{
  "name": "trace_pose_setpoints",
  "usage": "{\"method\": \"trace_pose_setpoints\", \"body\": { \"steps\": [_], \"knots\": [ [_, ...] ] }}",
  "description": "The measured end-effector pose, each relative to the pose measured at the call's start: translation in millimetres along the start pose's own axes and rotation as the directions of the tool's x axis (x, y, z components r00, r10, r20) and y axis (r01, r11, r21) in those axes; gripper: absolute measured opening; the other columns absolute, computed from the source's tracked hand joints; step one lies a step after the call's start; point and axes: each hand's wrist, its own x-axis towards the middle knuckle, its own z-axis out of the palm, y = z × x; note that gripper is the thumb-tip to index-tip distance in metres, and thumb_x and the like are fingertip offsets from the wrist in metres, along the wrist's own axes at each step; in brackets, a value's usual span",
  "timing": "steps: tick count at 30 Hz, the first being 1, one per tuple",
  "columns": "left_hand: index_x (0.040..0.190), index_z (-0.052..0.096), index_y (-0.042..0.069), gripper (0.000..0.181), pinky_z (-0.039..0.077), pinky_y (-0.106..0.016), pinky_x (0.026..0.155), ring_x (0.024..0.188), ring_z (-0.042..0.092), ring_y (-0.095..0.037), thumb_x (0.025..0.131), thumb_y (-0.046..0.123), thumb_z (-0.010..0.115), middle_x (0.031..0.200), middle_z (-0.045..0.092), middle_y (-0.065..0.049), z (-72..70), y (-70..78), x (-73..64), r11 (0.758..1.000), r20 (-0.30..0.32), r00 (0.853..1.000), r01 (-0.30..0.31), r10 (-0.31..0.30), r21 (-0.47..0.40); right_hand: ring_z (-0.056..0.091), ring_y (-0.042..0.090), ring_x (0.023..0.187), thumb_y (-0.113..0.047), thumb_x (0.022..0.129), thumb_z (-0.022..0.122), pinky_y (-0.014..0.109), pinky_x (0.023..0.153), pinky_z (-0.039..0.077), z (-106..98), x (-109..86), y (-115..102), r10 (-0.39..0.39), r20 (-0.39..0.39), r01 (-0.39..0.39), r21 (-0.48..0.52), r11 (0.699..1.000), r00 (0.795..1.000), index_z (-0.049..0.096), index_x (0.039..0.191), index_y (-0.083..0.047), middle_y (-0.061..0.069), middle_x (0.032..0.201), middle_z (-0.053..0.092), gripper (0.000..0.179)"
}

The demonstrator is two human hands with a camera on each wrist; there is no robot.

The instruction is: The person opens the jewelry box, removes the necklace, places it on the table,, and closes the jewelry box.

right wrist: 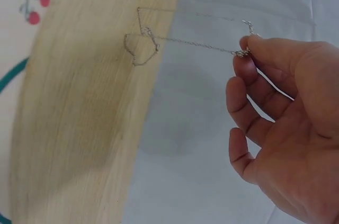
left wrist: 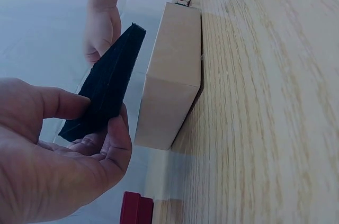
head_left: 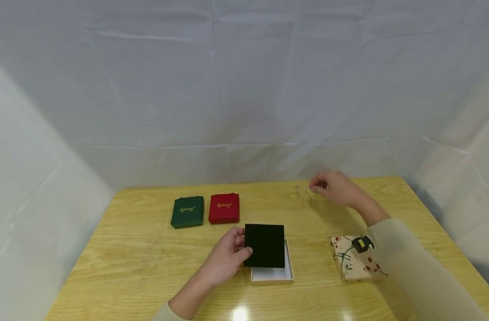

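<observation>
My left hand point(head_left: 223, 259) pinches a square black jewellery-box insert pad point(head_left: 264, 246) by its left edge, thumb on one face and fingers behind. The pad hangs tilted over an open shallow box point(head_left: 271, 274) with a white inside, covering most of it in the head view. Farther back on the right, my right hand point(head_left: 333, 189) pinches a thin silver chain point(right wrist: 196, 43) between thumb and forefinger. Two strands run from the fingertips towards the wood, where part of the chain lies in a loop; the other fingers are loosely bent.
A green pouch point(head_left: 187, 211) and a red pouch point(head_left: 224, 208), both with gold lettering, lie at the back left of the wooden table point(head_left: 140, 258). The flower-patterned box lid point(head_left: 345, 265) sits at the right under my right forearm. White sheeting point(head_left: 244, 89) hangs behind the table.
</observation>
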Motion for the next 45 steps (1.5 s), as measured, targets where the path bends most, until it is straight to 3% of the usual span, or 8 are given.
{"method": "trace_pose_setpoints", "body": {
  "steps": [10,17,27,34,37,40,44,45],
  "knots": [
    [0.140,0.046,-0.009,0.043,0.054,-0.039,0.090,0.105,0.064,-0.025,0.103,0.006,0.062,0.121,0.071,-0.016,-1.1,0.3,0.7,1.000,0.000,1.000,-0.013,0.013,0.015,0.065,0.020,0.086,-0.009,0.106,0.065,0.038,0.075,0.053,9,-4.9,2,-0.005,0.107,0.003,0.021,1.000,0.994,0.075,0.109,-0.002,0.012,0.103,0.074,0.013],
    [0.140,0.046,-0.009,0.042,0.054,-0.038,0.089,0.103,0.064,-0.024,0.104,0.005,0.061,0.119,0.072,-0.015,-1.0,1.1,1.6,1.000,-0.001,1.000,-0.016,0.016,0.002,0.066,0.025,0.088,-0.007,0.106,0.064,0.039,0.076,0.053,12,-6.7,3,-0.030,0.172,0.026,0.025,0.999,0.985,0.076,0.107,-0.004,0.009,0.103,0.074,0.012],
    [0.141,0.046,-0.008,0.043,0.054,-0.037,0.088,0.104,0.064,-0.024,0.104,0.007,0.062,0.120,0.071,-0.015,0.2,2.2,1.9,1.000,-0.001,1.000,-0.007,0.007,-0.002,0.066,0.018,0.091,-0.005,0.107,0.061,0.037,0.080,0.055,21,-11.2,11,-0.008,0.290,-0.001,0.029,1.000,0.957,0.075,0.106,-0.007,0.004,0.102,0.072,0.014],
    [0.140,0.046,-0.009,0.042,0.054,-0.036,0.087,0.102,0.064,-0.024,0.104,0.006,0.061,0.119,0.071,-0.015,-0.2,1.1,3.6,1.000,0.008,1.000,-0.016,0.016,-0.006,0.064,0.012,0.091,-0.009,0.107,0.063,0.037,0.082,0.056,28,-14.9,11,0.007,0.324,-0.004,-0.010,1.000,0.946,0.075,0.104,-0.012,-0.004,0.100,0.070,0.012],
    [0.139,0.046,-0.009,0.041,0.054,-0.036,0.085,0.101,0.064,-0.024,0.104,0.006,0.061,0.120,0.072,-0.015,-0.4,0.8,3.5,1.000,0.009,1.000,-0.017,0.017,-0.003,0.063,0.011,0.092,-0.012,0.106,0.065,0.042,0.085,0.057,30,-15.9,10,0.005,0.339,0.010,-0.043,0.999,0.941,0.075,0.103,-0.015,-0.007,0.100,0.069,0.011],
    [0.140,0.046,-0.009,0.042,0.054,-0.035,0.083,0.100,0.064,-0.024,0.104,0.006,0.061,0.119,0.072,-0.015,-0.3,0.5,3.1,1.000,0.009,1.000,-0.017,0.017,0.001,0.063,0.009,0.090,-0.013,0.106,0.067,0.059,0.096,0.051,33,-16.0,11,0.003,0.355,0.021,-0.063,0.998,0.935,0.076,0.102,-0.018,-0.009,0.098,0.069,0.011],
    [0.140,0.046,-0.009,0.041,0.054,-0.035,0.083,0.101,0.064,-0.024,0.104,0.006,0.061,0.120,0.072,-0.016,-0.5,0.1,2.9,1.000,0.009,1.000,-0.018,0.018,-0.002,0.061,0.008,0.085,-0.013,0.105,0.068,0.083,0.105,0.027,35,-14.8,12,0.004,0.364,0.023,-0.071,0.997,0.931,0.076,0.099,-0.020,-0.011,0.092,0.068,0.012],
    [0.140,0.046,-0.009,0.041,0.054,-0.035,0.084,0.101,0.065,-0.024,0.104,0.006,0.061,0.120,0.072,-0.016,-0.5,0.0,3.0,1.000,0.008,1.000,-0.018,0.018,-0.005,0.061,0.008,0.084,-0.012,0.105,0.068,0.081,0.105,0.030,36,-14.5,13,0.004,0.367,0.023,-0.069,0.997,0.930,0.076,0.098,-0.019,-0.011,0.092,0.068,0.013]
  ]
}}
